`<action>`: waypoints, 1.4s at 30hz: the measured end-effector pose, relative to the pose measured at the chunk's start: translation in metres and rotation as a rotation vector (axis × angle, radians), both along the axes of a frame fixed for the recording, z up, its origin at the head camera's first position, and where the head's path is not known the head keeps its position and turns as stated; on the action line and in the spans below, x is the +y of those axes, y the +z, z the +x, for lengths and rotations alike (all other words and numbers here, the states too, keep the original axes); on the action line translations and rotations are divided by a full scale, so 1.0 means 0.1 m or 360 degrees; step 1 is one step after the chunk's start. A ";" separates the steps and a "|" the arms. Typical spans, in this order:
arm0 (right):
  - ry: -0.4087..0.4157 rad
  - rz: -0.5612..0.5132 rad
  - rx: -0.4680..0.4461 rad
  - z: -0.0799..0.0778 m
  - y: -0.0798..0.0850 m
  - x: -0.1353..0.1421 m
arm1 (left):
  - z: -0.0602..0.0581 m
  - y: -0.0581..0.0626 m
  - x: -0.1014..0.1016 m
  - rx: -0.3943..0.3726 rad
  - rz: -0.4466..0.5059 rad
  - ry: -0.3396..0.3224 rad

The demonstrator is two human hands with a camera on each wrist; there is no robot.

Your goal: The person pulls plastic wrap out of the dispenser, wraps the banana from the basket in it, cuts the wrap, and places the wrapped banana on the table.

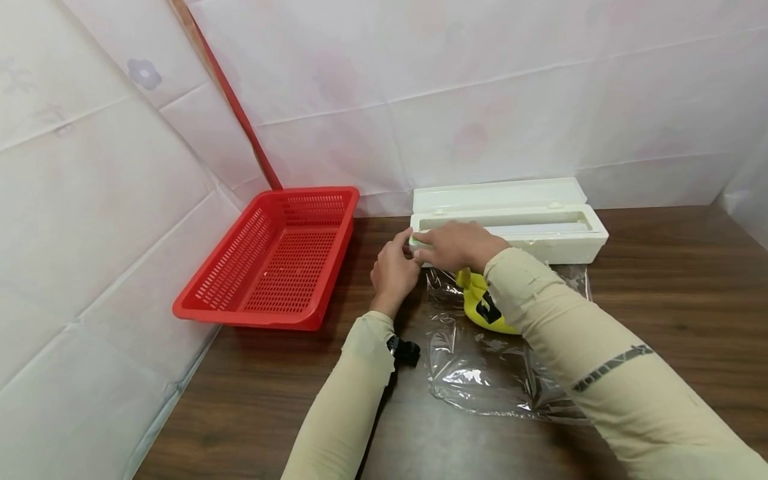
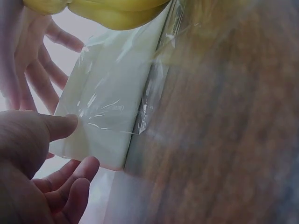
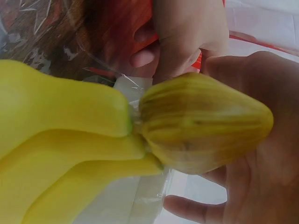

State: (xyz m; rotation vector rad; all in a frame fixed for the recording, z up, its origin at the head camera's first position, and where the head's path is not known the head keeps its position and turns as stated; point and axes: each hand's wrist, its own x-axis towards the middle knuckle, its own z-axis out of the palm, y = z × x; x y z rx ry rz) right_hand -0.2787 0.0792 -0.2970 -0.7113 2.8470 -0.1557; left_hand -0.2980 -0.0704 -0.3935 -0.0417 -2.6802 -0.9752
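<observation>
A long white cling film dispenser (image 1: 558,252) stands with its lid raised against the back wall, a white roll inside. My left hand (image 1: 394,277) grips its left end; in the left wrist view the thumb (image 2: 63,127) lies on the film-covered front face. Beside it, my right hand (image 1: 459,243) reaches over the same end, fingers extended near a small green part. Clear film (image 1: 480,377) spreads from the dispenser over the table. On the film, under my right forearm, lies a yellow banana bunch (image 1: 480,303); its thick stem (image 3: 201,123) fills the right wrist view.
A red perforated plastic basket (image 1: 324,300) stands to the left of the dispenser. White patterned sheeting (image 1: 480,87) covers the walls behind and on the left. The dark wood table (image 1: 672,313) extends to the right.
</observation>
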 end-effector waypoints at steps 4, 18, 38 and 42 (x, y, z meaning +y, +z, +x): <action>-0.0011 0.0000 -0.0010 0.01 0.00 0.01 | 0.01 0.00 0.00 0.0026 -0.0031 -0.0006; 0.0020 0.0044 -0.0027 0.00 0.02 -0.03 | 0.00 0.01 -0.07 0.0138 -0.0221 -0.0063; 0.0060 -0.0009 -0.0041 0.03 0.06 -0.07 | 0.03 0.04 -0.08 0.0138 -0.0256 -0.0079; 0.0061 0.0068 -0.0020 0.02 0.06 -0.08 | 0.02 0.00 -0.08 0.0118 -0.0215 -0.0086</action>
